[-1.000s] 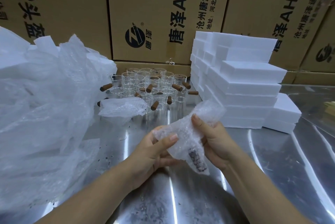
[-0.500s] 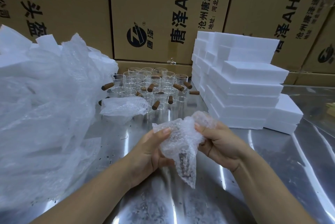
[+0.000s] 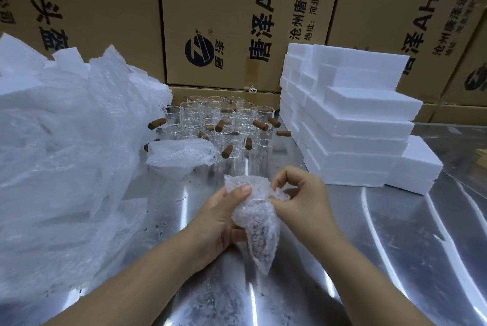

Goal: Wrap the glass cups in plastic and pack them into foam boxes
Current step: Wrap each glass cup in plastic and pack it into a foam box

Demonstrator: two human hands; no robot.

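left hand (image 3: 218, 223) fingers grip, right hand (image 3: 303, 200) fingers seemingly pinch, the bubble-wrap bundle (image 3: 257, 223).

Forearms converge; the left hand (image 3: 220, 220) grips the bubble-wrapped bundle (image 3: 257, 223), thumb pressed on top, while the right hand (image 3: 303, 199) pinches its upper edge.

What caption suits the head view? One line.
Left hand and right hand grip a clear bubble-wrap bundle near stacked white foam boxes.
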